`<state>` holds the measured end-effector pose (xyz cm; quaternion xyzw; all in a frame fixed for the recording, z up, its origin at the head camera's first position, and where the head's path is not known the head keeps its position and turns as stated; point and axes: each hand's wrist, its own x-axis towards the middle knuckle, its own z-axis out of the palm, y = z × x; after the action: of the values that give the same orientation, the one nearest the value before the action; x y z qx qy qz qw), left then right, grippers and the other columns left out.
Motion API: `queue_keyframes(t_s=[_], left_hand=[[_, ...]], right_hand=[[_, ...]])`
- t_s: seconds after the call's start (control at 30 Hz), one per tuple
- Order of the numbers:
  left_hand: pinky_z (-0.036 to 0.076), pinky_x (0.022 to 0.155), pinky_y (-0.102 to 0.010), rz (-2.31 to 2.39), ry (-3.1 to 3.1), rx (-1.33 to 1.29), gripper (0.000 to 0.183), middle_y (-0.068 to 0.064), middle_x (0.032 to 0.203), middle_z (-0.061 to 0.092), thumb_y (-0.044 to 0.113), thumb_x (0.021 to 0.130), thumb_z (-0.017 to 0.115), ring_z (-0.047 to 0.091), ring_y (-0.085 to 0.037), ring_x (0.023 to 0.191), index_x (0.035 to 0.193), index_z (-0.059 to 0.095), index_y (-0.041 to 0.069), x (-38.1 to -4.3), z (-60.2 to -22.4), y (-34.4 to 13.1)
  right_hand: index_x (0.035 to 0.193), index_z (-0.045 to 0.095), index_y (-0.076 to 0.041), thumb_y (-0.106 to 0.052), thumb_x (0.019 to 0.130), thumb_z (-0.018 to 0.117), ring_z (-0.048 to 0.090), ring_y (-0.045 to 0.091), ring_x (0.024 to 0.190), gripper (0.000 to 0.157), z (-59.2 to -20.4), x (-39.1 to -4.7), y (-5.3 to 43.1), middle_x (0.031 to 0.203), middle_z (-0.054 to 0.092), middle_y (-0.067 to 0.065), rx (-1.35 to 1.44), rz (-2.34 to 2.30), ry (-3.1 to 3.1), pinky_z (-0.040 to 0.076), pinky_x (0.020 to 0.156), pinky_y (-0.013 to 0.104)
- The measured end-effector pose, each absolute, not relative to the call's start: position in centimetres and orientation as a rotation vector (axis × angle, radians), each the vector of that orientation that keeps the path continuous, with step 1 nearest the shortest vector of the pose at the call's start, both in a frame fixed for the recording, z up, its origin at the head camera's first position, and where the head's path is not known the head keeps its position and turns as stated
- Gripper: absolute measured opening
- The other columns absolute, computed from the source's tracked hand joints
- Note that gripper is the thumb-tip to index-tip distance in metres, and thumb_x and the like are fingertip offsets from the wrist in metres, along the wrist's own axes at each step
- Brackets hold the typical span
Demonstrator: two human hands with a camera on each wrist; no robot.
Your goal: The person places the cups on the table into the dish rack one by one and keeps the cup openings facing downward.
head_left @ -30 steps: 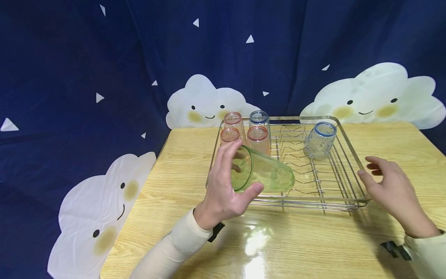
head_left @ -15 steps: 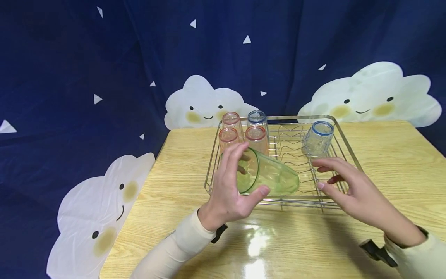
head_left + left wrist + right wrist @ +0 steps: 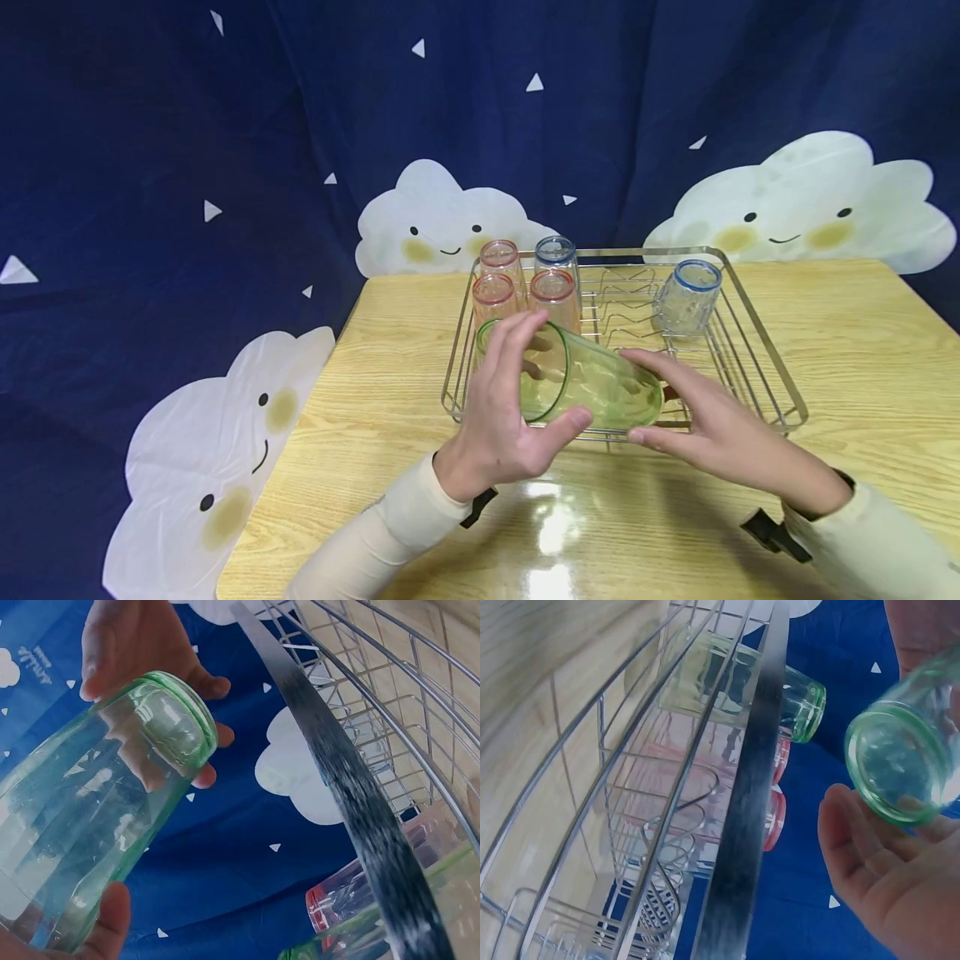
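My left hand [image 3: 498, 417] grips a clear green drinking glass [image 3: 611, 387] near its mouth, above the front of a wire dish rack [image 3: 765, 333]. The glass leans on its side, mouth to the left, base to the right. Around the base my right hand [image 3: 720, 425] is spread, thumb below and fingers above and behind; whether they touch it I cannot tell. In the right wrist view the green base [image 3: 896, 765] sits between the fingers and the left hand [image 3: 911, 630]. A second green glass [image 3: 795, 705] stands upside down in the rack, mostly hidden in the head view.
Upside-down red-rimmed glasses [image 3: 493, 292] and a blue-rimmed glass [image 3: 555, 250] fill the rack's left side. Another blue-rimmed glass [image 3: 688, 300] leans at its back right. The rack's raised metal rim [image 3: 753, 312] surrounds them on the wooden table [image 3: 390, 358].
My right hand has come leftward from beside the rack to the base of the held glass. The left hand has shifted slightly right with the glass.
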<state>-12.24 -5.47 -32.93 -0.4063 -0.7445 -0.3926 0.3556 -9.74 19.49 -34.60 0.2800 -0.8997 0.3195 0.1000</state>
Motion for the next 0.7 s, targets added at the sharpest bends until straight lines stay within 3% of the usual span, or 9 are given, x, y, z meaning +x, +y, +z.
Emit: queue_keyframes(t_s=[0.13,0.23,0.33,0.47,0.6,0.7], left_hand=[[0.051,0.091,-0.034,-1.029,-1.939,-1.060,0.079,-0.021,0.131,0.052,0.057,0.093,0.052,0.056,-0.028,0.112,0.142,0.040,-0.004,-12.2,-33.1,-5.4],[0.051,0.091,-0.034,-1.038,-1.971,-1.065,0.079,-0.021,0.134,0.051,0.055,0.092,0.055,0.055,-0.028,0.114,0.143,0.038,-0.003,-12.2,-33.2,-5.5],[0.052,0.086,-0.028,-1.062,-2.014,-1.074,0.079,-0.020,0.136,0.049,0.053,0.092,0.057,0.056,-0.026,0.108,0.145,0.036,-0.002,-12.2,-33.3,-5.7],[0.050,0.076,-0.020,-1.060,-2.068,-1.079,0.082,-0.019,0.137,0.048,0.052,0.090,0.061,0.057,-0.021,0.094,0.146,0.032,0.000,-12.2,-33.4,-5.9],[0.050,0.083,-0.026,-1.025,-2.151,-1.073,0.087,-0.019,0.140,0.047,0.048,0.087,0.066,0.057,-0.023,0.098,0.149,0.027,0.001,-12.2,-33.5,-6.2],[0.051,0.094,-0.036,-1.026,-2.238,-1.060,0.093,-0.019,0.144,0.046,0.042,0.083,0.071,0.057,-0.025,0.111,0.152,0.022,0.003,-12.0,-33.6,-6.3]], right_hand=[[0.153,0.037,-0.019,-0.027,0.077,0.084,0.052,0.034,0.130,0.089,-34.8,-9.7,19.3,0.149,0.051,0.011,0.827,0.980,-2.643,0.040,0.110,0.025],[0.152,0.038,-0.019,-0.026,0.077,0.084,0.051,0.032,0.133,0.089,-34.9,-9.7,19.3,0.149,0.050,0.012,0.833,0.988,-2.616,0.026,0.107,0.004],[0.152,0.039,-0.021,-0.025,0.077,0.084,0.048,0.017,0.136,0.088,-34.9,-9.7,19.4,0.149,0.051,0.009,0.827,0.992,-2.605,0.023,0.106,0.002],[0.152,0.039,-0.026,-0.023,0.077,0.084,0.044,0.001,0.134,0.087,-34.5,-9.6,19.7,0.148,0.052,0.005,0.792,0.984,-2.616,0.028,0.107,0.006],[0.151,0.041,-0.024,-0.018,0.076,0.085,0.039,-0.008,0.134,0.087,-34.1,-9.5,20.0,0.148,0.052,0.007,0.781,1.010,-2.588,0.027,0.107,0.004],[0.150,0.043,-0.020,-0.011,0.074,0.086,0.035,-0.014,0.134,0.088,-34.0,-9.4,20.4,0.145,0.053,0.010,0.795,1.050,-2.530,0.025,0.106,0.000]])
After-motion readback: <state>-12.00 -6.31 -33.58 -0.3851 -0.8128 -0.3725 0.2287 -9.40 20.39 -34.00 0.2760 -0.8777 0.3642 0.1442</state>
